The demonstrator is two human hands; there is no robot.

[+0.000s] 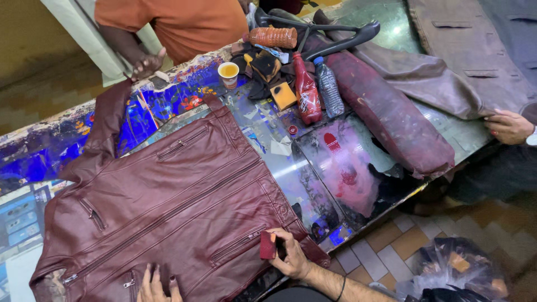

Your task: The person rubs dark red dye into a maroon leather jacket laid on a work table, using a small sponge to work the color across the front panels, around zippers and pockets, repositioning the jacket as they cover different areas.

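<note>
A maroon jacket [168,207] lies flat on the table [291,162]. At the jacket's lower hem, by the pocket zip, the right hand [288,254] holds a small red sponge [268,245], its fingers [279,235] clamped on the sponge's edges. The left hand [155,285] rests on the jacket's front near the main zip, fingers spread flat. Beyond the jacket's collar stand one cup [228,73], two bottles [316,89] and one yellow sponge [283,95].
</note>
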